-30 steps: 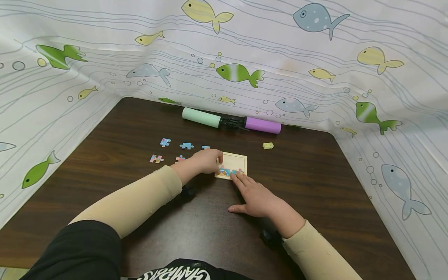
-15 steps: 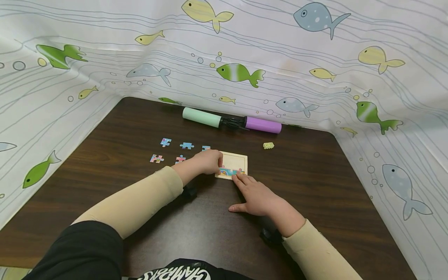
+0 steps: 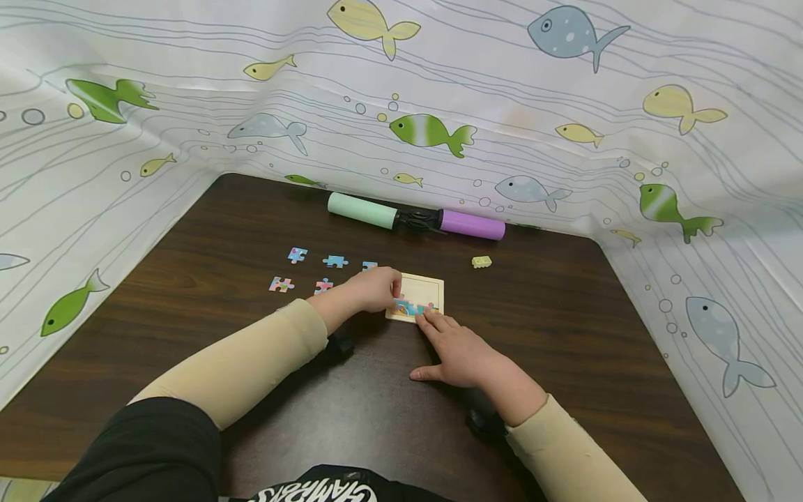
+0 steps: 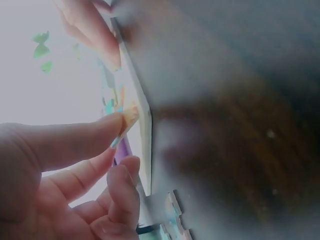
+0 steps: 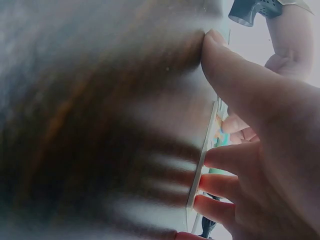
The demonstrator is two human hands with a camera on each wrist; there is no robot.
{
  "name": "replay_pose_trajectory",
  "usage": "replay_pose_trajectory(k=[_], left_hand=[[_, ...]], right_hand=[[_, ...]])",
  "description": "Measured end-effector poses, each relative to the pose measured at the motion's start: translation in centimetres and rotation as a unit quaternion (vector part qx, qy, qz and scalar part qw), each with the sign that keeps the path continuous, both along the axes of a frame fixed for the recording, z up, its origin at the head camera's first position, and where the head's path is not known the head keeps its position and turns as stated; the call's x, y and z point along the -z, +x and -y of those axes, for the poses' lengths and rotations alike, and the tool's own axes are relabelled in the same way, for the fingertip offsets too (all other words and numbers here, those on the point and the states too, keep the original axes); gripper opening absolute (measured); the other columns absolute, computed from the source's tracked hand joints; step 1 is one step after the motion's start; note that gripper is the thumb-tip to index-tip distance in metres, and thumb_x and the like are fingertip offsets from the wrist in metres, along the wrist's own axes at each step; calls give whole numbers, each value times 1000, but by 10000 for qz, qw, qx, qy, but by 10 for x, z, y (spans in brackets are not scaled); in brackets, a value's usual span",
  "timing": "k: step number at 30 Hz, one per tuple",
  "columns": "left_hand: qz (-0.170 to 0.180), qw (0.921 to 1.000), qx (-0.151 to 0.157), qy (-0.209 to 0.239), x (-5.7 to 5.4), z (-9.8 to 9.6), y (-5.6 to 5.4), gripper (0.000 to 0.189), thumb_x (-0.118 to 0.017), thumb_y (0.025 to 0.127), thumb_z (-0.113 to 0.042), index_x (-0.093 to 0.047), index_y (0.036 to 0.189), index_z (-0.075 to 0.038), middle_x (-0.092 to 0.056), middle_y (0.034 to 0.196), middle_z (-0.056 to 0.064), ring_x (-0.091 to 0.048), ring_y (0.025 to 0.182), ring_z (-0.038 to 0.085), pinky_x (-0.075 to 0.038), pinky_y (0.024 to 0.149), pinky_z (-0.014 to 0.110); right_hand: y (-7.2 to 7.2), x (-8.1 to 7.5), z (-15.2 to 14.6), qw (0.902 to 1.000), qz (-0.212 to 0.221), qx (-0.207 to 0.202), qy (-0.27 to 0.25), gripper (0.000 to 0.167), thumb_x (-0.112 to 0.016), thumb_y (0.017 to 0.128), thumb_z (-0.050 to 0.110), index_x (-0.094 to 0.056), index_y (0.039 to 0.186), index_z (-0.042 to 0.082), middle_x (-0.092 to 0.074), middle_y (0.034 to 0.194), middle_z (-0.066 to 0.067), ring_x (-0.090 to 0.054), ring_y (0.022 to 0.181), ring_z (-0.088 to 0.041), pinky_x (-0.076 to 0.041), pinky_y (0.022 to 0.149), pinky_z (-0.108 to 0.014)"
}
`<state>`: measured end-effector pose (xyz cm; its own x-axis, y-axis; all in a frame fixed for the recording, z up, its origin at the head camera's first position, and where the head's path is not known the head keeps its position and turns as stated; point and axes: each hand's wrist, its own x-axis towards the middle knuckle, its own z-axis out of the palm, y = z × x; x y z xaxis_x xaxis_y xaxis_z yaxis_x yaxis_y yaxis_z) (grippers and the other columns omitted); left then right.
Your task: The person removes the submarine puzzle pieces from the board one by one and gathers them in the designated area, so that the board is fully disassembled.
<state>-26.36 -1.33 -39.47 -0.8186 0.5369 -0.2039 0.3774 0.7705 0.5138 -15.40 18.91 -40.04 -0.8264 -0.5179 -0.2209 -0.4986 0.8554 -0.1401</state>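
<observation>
A small square wooden puzzle tray lies on the dark table, with colourful jigsaw pieces along its near side. Over the tray's near left corner, my left hand pinches a jigsaw piece between thumb and fingertip; the left wrist view shows this piece tilted against the tray's rim. My right hand has its fingers straight, their tips on the tray's near edge toward the right. Its thumb stretches out to the left over the table.
Several loose jigsaw pieces lie left of the tray, one partly behind the left hand. A pale yellow toy brick sits back right. Behind lies a handled item with mint green and purple ends. Fish-print sheeting walls the table.
The pinched jigsaw piece has shifted slightly and now shows more tilted at the tray's near left corner. The right hand shifted a little to the right early on, then stayed put.
</observation>
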Motion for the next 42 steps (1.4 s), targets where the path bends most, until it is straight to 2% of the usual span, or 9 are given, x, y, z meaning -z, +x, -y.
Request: replay_pose_trajectory(k=[7, 12, 19, 23, 26, 33, 37, 42], left_hand=[[25, 9991, 67, 421, -4, 5, -2, 13, -69, 93, -16, -60, 85, -10, -58, 82, 5, -52, 68, 20, -43, 61, 33], [172, 9972, -93, 715, -13, 20, -2, 11, -69, 94, -15, -62, 88, -9, -60, 85, 6, -54, 62, 20, -46, 57, 34], [15, 9967, -278, 766, -30, 62, -1, 7, -70, 91, -9, -65, 85, -7, -62, 84, 6, -55, 69, 20, -46, 62, 35], [83, 9958, -394, 819, -34, 94, 1, 8, -70, 90, -6, -66, 83, -6, -64, 79, 6, -55, 65, 20, -45, 60, 35], [125, 9953, -439, 849, -34, 118, 4, 8, -70, 89, -4, -66, 81, -6, -63, 76, 5, -53, 67, 20, -44, 62, 35], [456, 9929, -523, 969, -34, 167, 26, 7, -69, 88, -3, -67, 82, -3, -61, 73, 3, -50, 68, 19, -43, 61, 35], [753, 9888, -700, 1080, -26, 190, 33, 7, -71, 87, -4, -67, 82, -3, -60, 71, 1, -50, 65, 18, -42, 59, 34], [968, 9866, -844, 1008, -15, 211, 35, 8, -70, 89, -7, -67, 83, -3, -60, 73, 1, -51, 66, 18, -44, 61, 35]], right_hand=[[0, 2, -1, 10000, -1, 41, 55, 103, -63, 83, 69, -25, 156, 8, -20, 161, -13, -22, 146, -31, -33, 107, -51], [0, 2, 0, 9999, 26, 90, 50, 103, -63, 83, 69, -24, 157, 9, -19, 162, -11, -20, 146, -29, -32, 108, -50], [1, 0, 2, 10000, 45, 56, -21, 102, -64, 84, 66, -24, 157, 7, -19, 161, -13, -19, 146, -31, -31, 109, -50], [3, -2, 3, 10000, 61, 53, -47, 101, -64, 85, 65, -24, 157, 7, -19, 161, -13, -20, 146, -33, -30, 109, -52], [4, -4, 3, 9999, 100, 99, -29, 100, -64, 85, 65, -24, 157, 7, -18, 162, -13, -20, 146, -33, -31, 109, -53], [5, -5, 4, 9999, 84, 136, 48, 101, -64, 84, 66, -25, 156, 7, -19, 161, -13, -21, 146, -32, -31, 108, -53], [5, -3, 4, 9999, 59, 138, 52, 101, -64, 84, 66, -25, 157, 7, -19, 161, -13, -22, 146, -32, -31, 109, -52], [4, -2, 2, 9999, 32, 101, -4, 101, -64, 84, 66, -25, 157, 7, -19, 161, -14, -21, 146, -33, -31, 108, -53]])
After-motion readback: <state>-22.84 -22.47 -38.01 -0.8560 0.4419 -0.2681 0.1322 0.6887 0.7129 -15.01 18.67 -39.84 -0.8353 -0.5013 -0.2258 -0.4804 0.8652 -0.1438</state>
